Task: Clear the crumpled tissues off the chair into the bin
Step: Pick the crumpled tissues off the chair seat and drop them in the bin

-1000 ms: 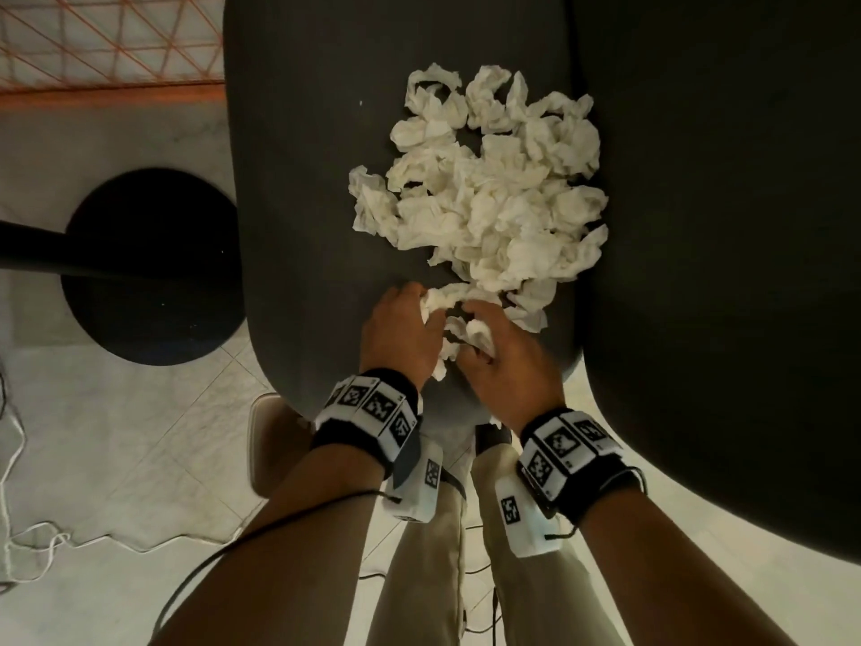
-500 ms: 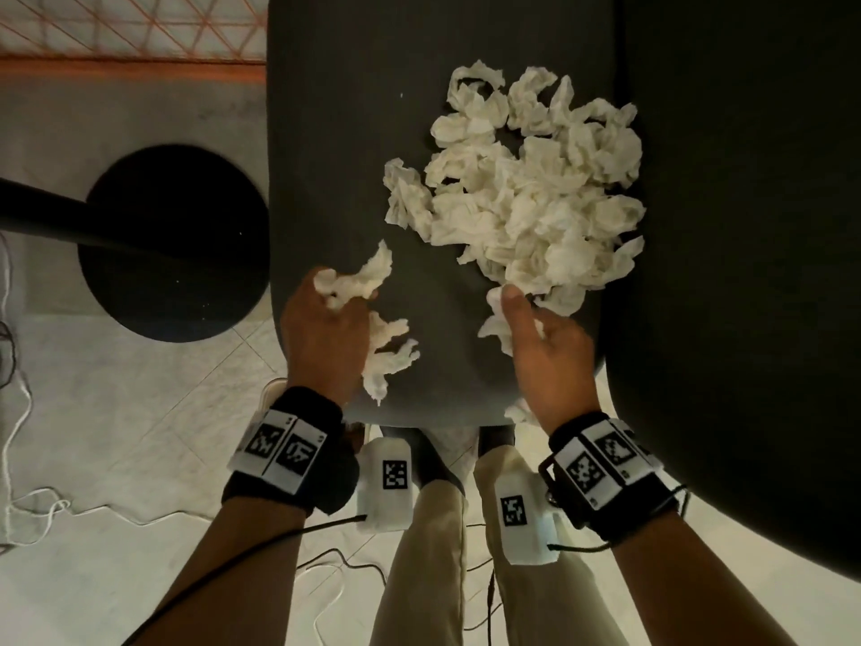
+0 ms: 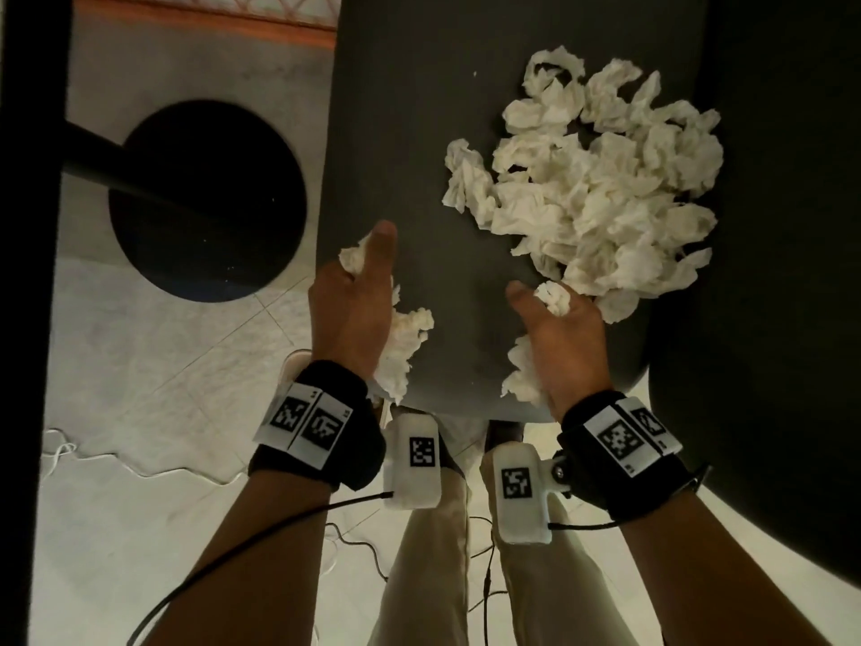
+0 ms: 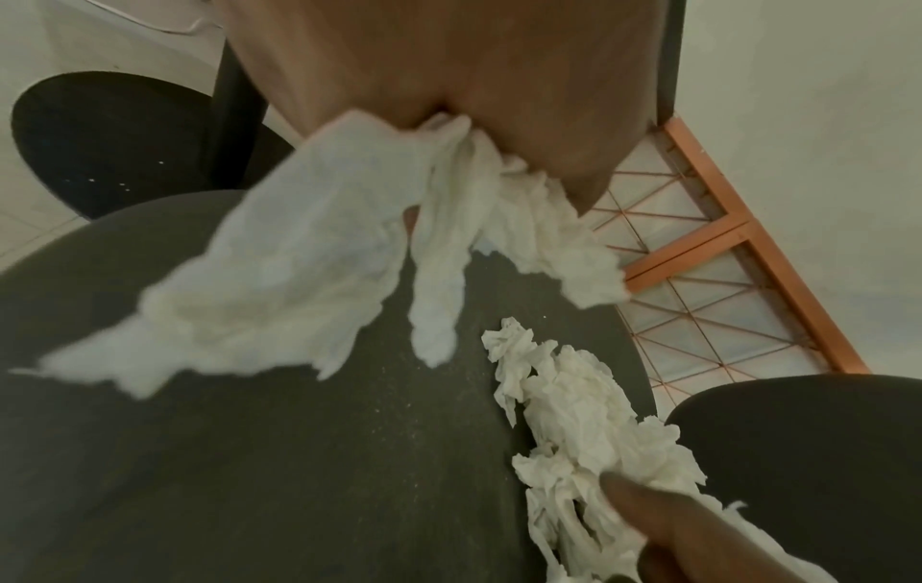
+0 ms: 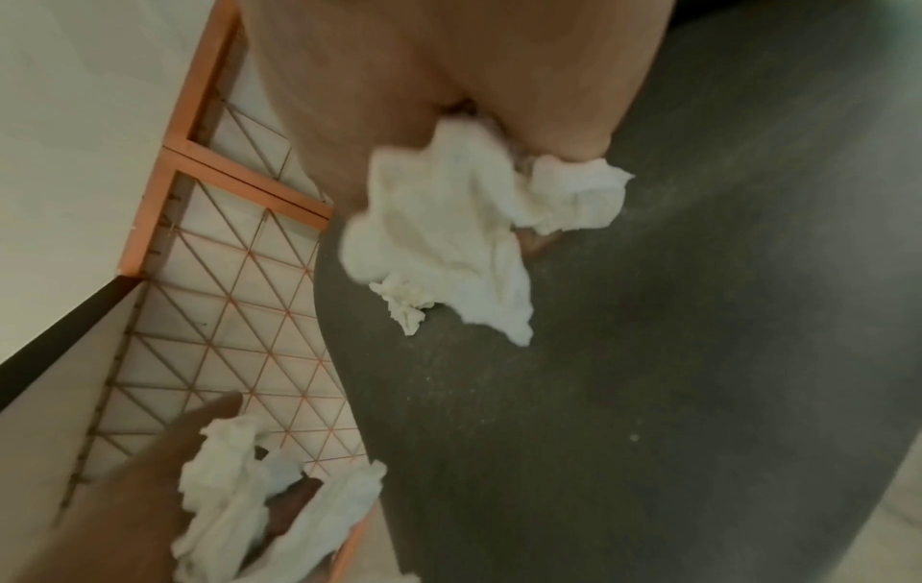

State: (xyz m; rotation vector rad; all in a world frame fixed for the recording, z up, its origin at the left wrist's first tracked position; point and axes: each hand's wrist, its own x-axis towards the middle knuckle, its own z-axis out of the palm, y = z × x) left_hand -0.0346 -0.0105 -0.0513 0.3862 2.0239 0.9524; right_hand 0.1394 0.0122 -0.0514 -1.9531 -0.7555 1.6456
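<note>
A heap of crumpled white tissues lies on the dark grey chair seat, toward its right side. My left hand is at the seat's front left edge and grips a bunch of tissues that hang below the palm; they also show in the left wrist view. My right hand is at the heap's near edge, clutching tissues, seen hanging from the palm in the right wrist view. The round black bin stands on the floor left of the chair.
A second dark chair stands close on the right. A dark bar crosses over the bin from the left. White and black cables trail on the pale tiled floor. My legs stand at the seat's front edge.
Both hands met at the heap's near edge, then parted with tissues. The left hand has moved left toward the seat's edge; the right hand stays by the heap.
</note>
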